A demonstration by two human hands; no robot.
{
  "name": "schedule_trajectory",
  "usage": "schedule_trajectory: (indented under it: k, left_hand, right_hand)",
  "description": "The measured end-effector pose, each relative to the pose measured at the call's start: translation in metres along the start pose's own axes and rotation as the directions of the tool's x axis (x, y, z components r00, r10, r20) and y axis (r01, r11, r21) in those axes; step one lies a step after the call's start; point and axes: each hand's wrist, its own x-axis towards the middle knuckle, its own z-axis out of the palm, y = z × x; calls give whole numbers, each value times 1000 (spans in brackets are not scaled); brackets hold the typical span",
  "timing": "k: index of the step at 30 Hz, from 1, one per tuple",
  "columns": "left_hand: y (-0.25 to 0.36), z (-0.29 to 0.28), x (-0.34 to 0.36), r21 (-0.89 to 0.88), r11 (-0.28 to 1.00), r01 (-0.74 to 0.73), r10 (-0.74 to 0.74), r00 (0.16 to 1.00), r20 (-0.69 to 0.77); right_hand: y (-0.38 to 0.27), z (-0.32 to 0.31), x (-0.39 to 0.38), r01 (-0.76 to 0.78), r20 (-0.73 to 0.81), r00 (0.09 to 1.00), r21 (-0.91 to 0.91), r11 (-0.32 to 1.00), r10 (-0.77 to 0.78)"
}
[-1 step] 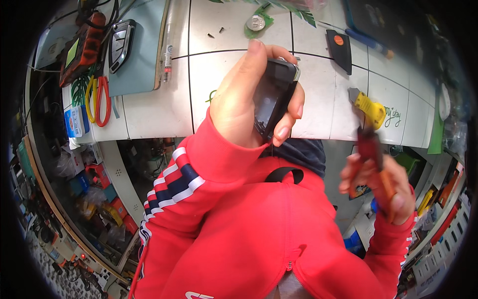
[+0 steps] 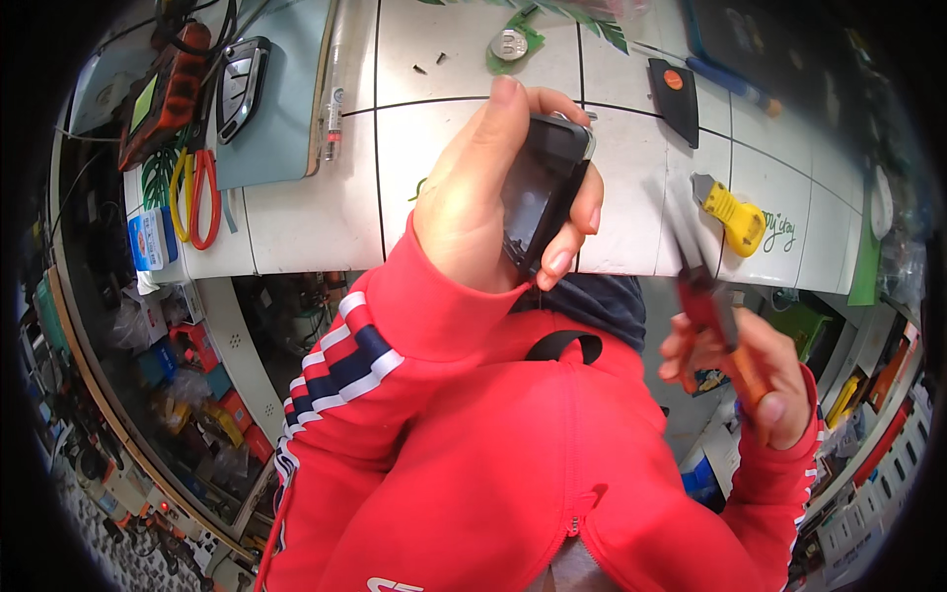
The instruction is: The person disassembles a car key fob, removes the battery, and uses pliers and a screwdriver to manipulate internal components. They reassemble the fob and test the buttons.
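My left hand [image 2: 473,187] is closed around a black key fob case [image 2: 541,192], held tilted over the near part of the table. The thumb lies along its upper left side and the fingers wrap its right edge. Off to the right, beyond the table's near edge, my right hand [image 2: 764,370] grips red-handled pliers [image 2: 705,301]. Their long thin jaws point up over the table, apart from the case and smeared by motion.
A green circuit board with a coin cell [image 2: 509,44], two small screws [image 2: 430,64] and a black cover [image 2: 675,104] lie farther back. Near the pliers is a yellow cutter [image 2: 735,219]. At left are scissors [image 2: 202,202], another key fob [image 2: 242,89] and a meter [image 2: 163,99].
The pliers have shifted left with my right hand, their jaws now left of the yellow cutter instead of in front of it. My left hand and the case have barely moved.
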Motion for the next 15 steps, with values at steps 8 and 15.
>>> schedule_trajectory:
  k: [8,15]
  left_hand:
    - [10,2,-7,177,984,25,-22,1000,-19]
    - [9,5,-8,335,940,-60,65,998,-2]
  right_hand:
    - [-6,-4,15,39,160,987,-137,990,-17]
    - [-6,-5,16,62,131,991,-219,974,-34]
